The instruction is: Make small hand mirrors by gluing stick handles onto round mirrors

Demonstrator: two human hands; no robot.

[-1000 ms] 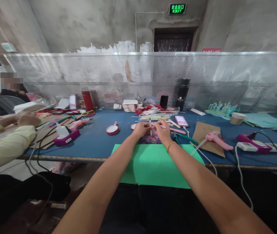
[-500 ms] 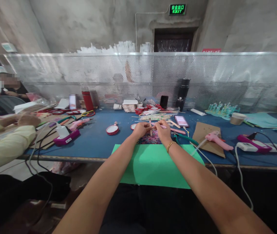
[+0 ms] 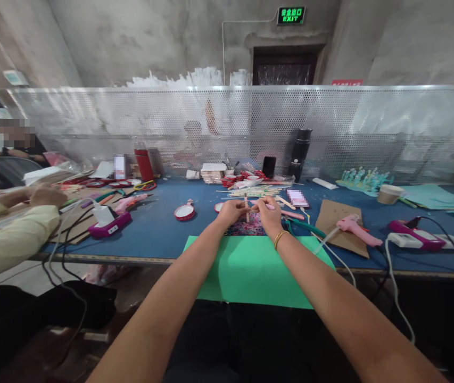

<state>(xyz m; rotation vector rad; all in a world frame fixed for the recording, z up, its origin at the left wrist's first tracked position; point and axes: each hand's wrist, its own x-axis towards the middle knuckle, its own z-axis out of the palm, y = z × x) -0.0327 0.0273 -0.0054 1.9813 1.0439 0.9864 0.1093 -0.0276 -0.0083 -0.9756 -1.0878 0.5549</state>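
Between my hands stands a narrow wooden stick (image 3: 246, 206), upright over the table. My left hand (image 3: 232, 213) is closed with its fingertips on that stick. In my right hand (image 3: 267, 210) is a slim pink pen (image 3: 257, 204), its tip pointing left at the stick. Both wrists hover above a green sheet (image 3: 258, 274) that hangs over the table's front edge. Under my hands lies a patch of multicoloured, tangled material (image 3: 246, 225). Green-handled pliers (image 3: 308, 227) rest just right of my right hand.
A pink glue gun (image 3: 357, 230) lies on cardboard (image 3: 332, 213) to the right, beside a purple power strip (image 3: 422, 236). Another power strip (image 3: 110, 224) and a co-worker's sleeved arm (image 3: 15, 234) are at left. Wooden sticks (image 3: 256, 190), a black flask (image 3: 300, 154) and a red bottle (image 3: 143, 164) stand behind.
My right hand shifts very slightly, and the pen's tip moves a little at the stick. My left hand keeps its place.
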